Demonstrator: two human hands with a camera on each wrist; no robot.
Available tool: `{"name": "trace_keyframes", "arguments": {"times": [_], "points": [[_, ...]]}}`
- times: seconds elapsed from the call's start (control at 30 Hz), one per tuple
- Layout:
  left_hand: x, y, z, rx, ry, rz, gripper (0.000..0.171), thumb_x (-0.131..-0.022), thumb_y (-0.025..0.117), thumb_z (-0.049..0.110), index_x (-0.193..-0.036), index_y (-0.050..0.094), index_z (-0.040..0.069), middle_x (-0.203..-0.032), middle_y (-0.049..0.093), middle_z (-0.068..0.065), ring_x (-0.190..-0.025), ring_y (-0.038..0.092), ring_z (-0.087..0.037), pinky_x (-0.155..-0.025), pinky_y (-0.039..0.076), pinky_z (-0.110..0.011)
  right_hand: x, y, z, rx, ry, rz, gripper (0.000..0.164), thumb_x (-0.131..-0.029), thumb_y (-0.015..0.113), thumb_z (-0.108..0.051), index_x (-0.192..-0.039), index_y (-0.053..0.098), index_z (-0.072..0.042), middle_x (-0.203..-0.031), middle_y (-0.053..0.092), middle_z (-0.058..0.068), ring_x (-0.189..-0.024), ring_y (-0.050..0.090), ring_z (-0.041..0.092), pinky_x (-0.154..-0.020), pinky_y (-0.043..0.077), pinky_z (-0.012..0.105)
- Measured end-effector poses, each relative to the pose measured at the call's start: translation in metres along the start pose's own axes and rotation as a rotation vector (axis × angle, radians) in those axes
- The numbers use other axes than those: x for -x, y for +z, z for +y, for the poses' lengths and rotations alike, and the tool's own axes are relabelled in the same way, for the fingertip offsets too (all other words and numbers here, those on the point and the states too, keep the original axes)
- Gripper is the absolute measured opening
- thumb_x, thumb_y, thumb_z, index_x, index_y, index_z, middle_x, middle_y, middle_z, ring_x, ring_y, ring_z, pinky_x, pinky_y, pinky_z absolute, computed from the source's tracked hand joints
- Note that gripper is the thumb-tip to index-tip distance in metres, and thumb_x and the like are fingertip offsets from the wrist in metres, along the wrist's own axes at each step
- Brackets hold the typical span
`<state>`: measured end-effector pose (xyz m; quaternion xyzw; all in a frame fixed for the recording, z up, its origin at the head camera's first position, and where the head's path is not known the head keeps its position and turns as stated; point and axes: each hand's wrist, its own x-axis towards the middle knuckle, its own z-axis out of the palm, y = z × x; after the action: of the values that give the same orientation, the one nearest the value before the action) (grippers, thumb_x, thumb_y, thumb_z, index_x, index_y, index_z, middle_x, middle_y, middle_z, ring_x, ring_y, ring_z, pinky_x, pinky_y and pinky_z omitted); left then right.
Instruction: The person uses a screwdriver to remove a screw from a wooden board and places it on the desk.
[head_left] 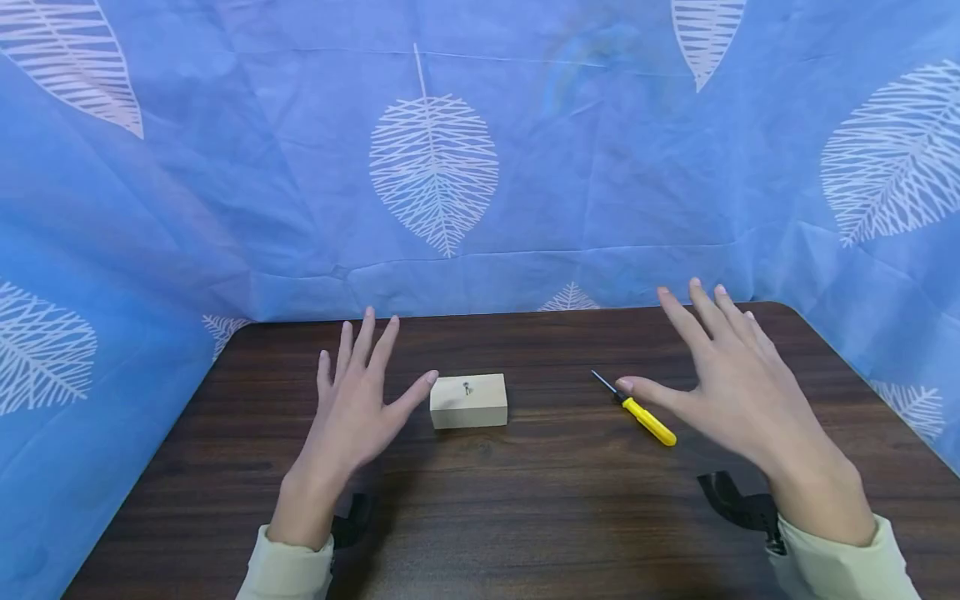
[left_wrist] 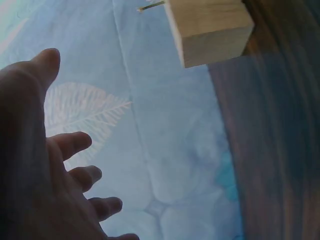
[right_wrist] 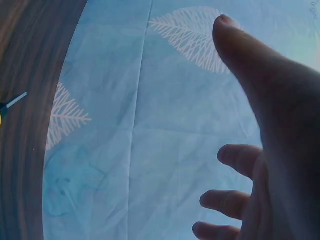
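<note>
A pale wooden block [head_left: 468,404] lies on the dark table, with a small screw [head_left: 467,387] standing up from its top face. In the left wrist view the block [left_wrist: 215,30] shows at the top, its screw [left_wrist: 151,6] poking out sideways. My left hand [head_left: 356,417] is spread just left of the block, holding nothing, its thumb tip overlapping the block's corner in the head view. A screwdriver [head_left: 647,419] with a yellow handle and thin metal shaft lies right of the block. Spread and holding nothing, my right hand [head_left: 738,392] is beside it, thumb tip near the shaft.
The brown wood-grain table [head_left: 480,533] has rounded far corners. Behind it and along both sides hangs a blue cloth [head_left: 300,167] printed with white leaves. Black straps with curved mounts [head_left: 738,504] sit at both wrists, by the pale sleeve cuffs [head_left: 840,558].
</note>
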<state>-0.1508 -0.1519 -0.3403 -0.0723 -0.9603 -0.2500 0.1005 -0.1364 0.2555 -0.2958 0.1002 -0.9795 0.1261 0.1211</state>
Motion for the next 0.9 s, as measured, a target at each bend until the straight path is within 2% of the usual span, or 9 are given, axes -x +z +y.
{"name": "trace_keyframes", "arguments": {"times": [0.07, 0.17, 0.27, 0.47, 0.6, 0.77, 0.8, 0.87, 0.9], "points": [[-0.001, 0.003, -0.004, 0.036, -0.015, -0.021, 0.094, -0.102, 0.061, 0.067, -0.175, 0.018, 0.026, -0.184, 0.0, -0.005, -0.17, -0.004, -0.04, -0.13, -0.003, -0.075, 0.0, 0.0, 0.003, -0.008, -0.002, 0.005, 0.118, -0.086, 0.073, -0.08, -0.175, 0.018, -0.024, -0.181, 0.01, 0.023, -0.167, 0.007, 0.049, -0.133, 0.008, 0.069], [-0.004, 0.007, -0.009, 0.095, -0.041, -0.033, 0.092, -0.103, 0.059, 0.068, -0.175, 0.018, 0.026, -0.184, 0.001, -0.004, -0.17, -0.002, -0.037, -0.132, 0.0, -0.072, 0.001, 0.001, 0.008, -0.024, 0.01, 0.011, 0.118, -0.085, 0.076, -0.078, -0.174, 0.019, -0.025, -0.181, 0.012, 0.022, -0.166, 0.012, 0.049, -0.128, 0.018, 0.075], [-0.007, 0.01, -0.014, 0.16, -0.07, -0.03, 0.093, -0.103, 0.057, 0.071, -0.175, 0.019, 0.026, -0.184, 0.004, -0.001, -0.17, 0.006, -0.037, -0.131, 0.011, -0.073, 0.003, 0.002, 0.014, -0.044, 0.035, 0.007, 0.117, -0.086, 0.077, -0.076, -0.174, 0.018, -0.027, -0.182, 0.011, 0.018, -0.163, 0.019, 0.053, -0.115, 0.027, 0.082], [-0.009, 0.015, -0.02, 0.312, -0.113, -0.016, 0.095, -0.101, 0.065, 0.066, -0.173, 0.024, 0.02, -0.182, 0.017, -0.001, -0.168, 0.021, -0.035, -0.13, 0.027, -0.069, 0.004, 0.008, 0.025, -0.138, 0.095, -0.042, 0.111, -0.091, 0.075, -0.071, -0.175, 0.013, -0.032, -0.184, 0.008, 0.007, -0.162, 0.02, 0.055, -0.103, 0.031, 0.088], [-0.008, 0.018, -0.024, 0.371, -0.141, -0.014, 0.094, -0.099, 0.074, 0.058, -0.172, 0.029, 0.02, -0.179, 0.028, -0.007, -0.166, 0.028, -0.034, -0.13, 0.03, -0.065, 0.004, 0.014, 0.034, -0.233, 0.1, -0.036, 0.103, -0.095, 0.075, -0.063, -0.174, 0.017, -0.031, -0.182, 0.015, 0.012, -0.16, 0.024, 0.055, -0.105, 0.032, 0.086], [-0.008, 0.024, -0.029, 0.448, -0.169, -0.043, 0.093, -0.095, 0.08, 0.053, -0.169, 0.035, 0.019, -0.175, 0.037, -0.01, -0.164, 0.033, -0.034, -0.131, 0.029, -0.064, 0.004, 0.024, 0.047, -0.297, 0.103, 0.0, 0.086, -0.1, 0.073, -0.056, -0.17, 0.035, -0.023, -0.172, 0.037, 0.022, -0.149, 0.041, 0.056, -0.103, 0.039, 0.079], [-0.008, 0.025, -0.031, 0.466, -0.169, -0.05, 0.093, -0.095, 0.082, 0.051, -0.169, 0.037, 0.019, -0.174, 0.039, -0.01, -0.163, 0.034, -0.034, -0.131, 0.029, -0.063, 0.003, 0.026, 0.049, -0.302, 0.111, 0.0, 0.083, -0.101, 0.072, -0.056, -0.168, 0.039, -0.021, -0.17, 0.041, 0.023, -0.145, 0.046, 0.054, -0.101, 0.042, 0.076], [-0.008, 0.029, -0.034, 0.504, -0.165, -0.064, 0.091, -0.094, 0.083, 0.048, -0.168, 0.038, 0.019, -0.173, 0.042, -0.009, -0.163, 0.035, -0.033, -0.131, 0.03, -0.063, 0.003, 0.03, 0.054, -0.299, 0.132, -0.008, 0.077, -0.102, 0.069, -0.057, -0.165, 0.045, -0.019, -0.166, 0.046, 0.024, -0.118, 0.062, 0.048, -0.091, 0.048, 0.065], [-0.008, 0.03, -0.035, 0.527, -0.161, -0.07, 0.09, -0.094, 0.084, 0.046, -0.167, 0.039, 0.018, -0.172, 0.043, -0.008, -0.162, 0.036, -0.032, -0.131, 0.03, -0.062, 0.003, 0.032, 0.056, -0.301, 0.144, -0.015, 0.075, -0.103, 0.068, -0.058, -0.164, 0.048, -0.019, -0.165, 0.048, 0.024, -0.114, 0.063, 0.047, -0.088, 0.049, 0.062]]}}
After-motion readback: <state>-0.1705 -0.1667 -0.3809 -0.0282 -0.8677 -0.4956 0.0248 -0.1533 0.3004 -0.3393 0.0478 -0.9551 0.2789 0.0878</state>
